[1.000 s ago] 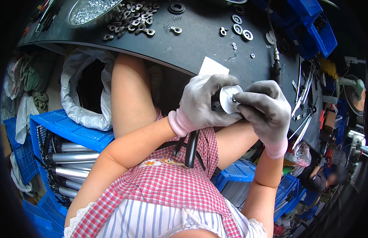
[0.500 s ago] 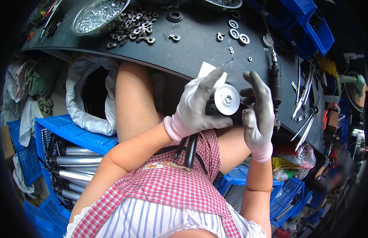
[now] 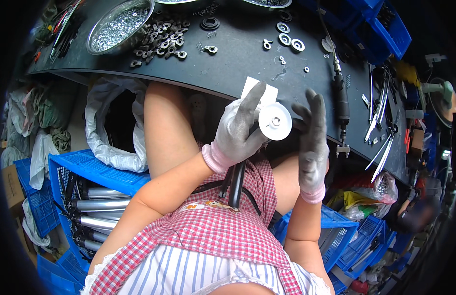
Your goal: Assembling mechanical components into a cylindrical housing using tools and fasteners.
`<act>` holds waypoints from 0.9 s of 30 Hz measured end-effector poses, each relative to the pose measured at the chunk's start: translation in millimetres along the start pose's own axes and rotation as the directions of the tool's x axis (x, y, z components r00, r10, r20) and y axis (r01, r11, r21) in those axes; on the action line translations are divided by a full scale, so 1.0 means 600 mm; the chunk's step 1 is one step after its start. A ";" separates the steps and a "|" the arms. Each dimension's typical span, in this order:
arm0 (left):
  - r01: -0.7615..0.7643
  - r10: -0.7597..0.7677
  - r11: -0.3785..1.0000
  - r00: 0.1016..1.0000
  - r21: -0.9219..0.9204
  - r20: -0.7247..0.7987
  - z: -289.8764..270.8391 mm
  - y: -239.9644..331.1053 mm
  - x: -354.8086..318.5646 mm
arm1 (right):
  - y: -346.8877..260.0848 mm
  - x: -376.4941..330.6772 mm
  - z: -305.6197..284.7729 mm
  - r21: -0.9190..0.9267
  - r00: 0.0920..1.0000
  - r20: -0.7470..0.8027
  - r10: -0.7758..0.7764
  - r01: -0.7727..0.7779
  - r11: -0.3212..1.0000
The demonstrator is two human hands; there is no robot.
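Observation:
Both hands wear grey-coated gloves with pink cuffs. My left hand (image 3: 235, 130) is curled against a round white disc (image 3: 275, 121) with a metal nut at its middle. One finger points up beside the disc, and others are hidden behind it. My right hand (image 3: 314, 142) is just right of the disc, apart from it, fingers stretched upward and nothing in them. Black tubes (image 3: 236, 186) rise from the lap below the left hand; whether they join the disc is hidden. A white card-like piece (image 3: 257, 88) shows behind the left fingers at the table edge.
The dark table (image 3: 228, 66) holds a bowl of nuts (image 3: 120, 27), a heap of metal eye fittings (image 3: 164, 39), loose discs (image 3: 297, 45) and an air screwdriver (image 3: 341, 105). Blue crates (image 3: 95, 169) with silver cylinders stand left. A person (image 3: 419, 211) is at far right.
My right hand has turned edge-on, its fingers closer together. The left hand's lower digit has drawn in behind the disc. The disc shows slightly further left and higher.

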State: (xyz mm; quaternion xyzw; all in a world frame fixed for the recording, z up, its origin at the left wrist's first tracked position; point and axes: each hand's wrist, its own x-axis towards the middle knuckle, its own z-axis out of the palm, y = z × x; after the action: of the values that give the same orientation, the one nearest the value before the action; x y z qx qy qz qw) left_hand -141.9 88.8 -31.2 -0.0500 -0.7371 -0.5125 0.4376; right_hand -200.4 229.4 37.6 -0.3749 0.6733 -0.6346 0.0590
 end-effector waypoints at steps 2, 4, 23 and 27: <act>-0.002 0.002 1.000 1.000 0.022 -0.007 -0.005 0.005 0.000 | 0.011 0.014 -0.013 0.061 0.969 0.246 -0.040 0.025 0.998; 0.123 -0.126 0.990 0.991 0.069 0.053 -0.013 0.012 -0.007 | 0.019 0.038 -0.024 -0.123 0.881 0.453 -0.140 0.217 0.968; 0.133 -0.131 0.991 0.988 0.023 -0.081 0.000 0.011 -0.007 | -0.132 0.100 0.054 -0.916 0.851 0.354 0.387 0.232 0.327; 0.126 -0.127 0.992 0.991 -0.017 -0.046 -0.005 0.011 -0.008 | -0.114 0.083 0.028 -0.845 0.864 0.431 0.261 0.286 0.452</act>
State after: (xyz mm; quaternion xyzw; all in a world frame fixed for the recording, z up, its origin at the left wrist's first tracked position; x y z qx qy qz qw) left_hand -134.0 91.0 -29.6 0.0058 -0.7247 -0.5454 0.4211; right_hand -196.8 192.9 115.8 -0.5057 0.8600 -0.0649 0.0225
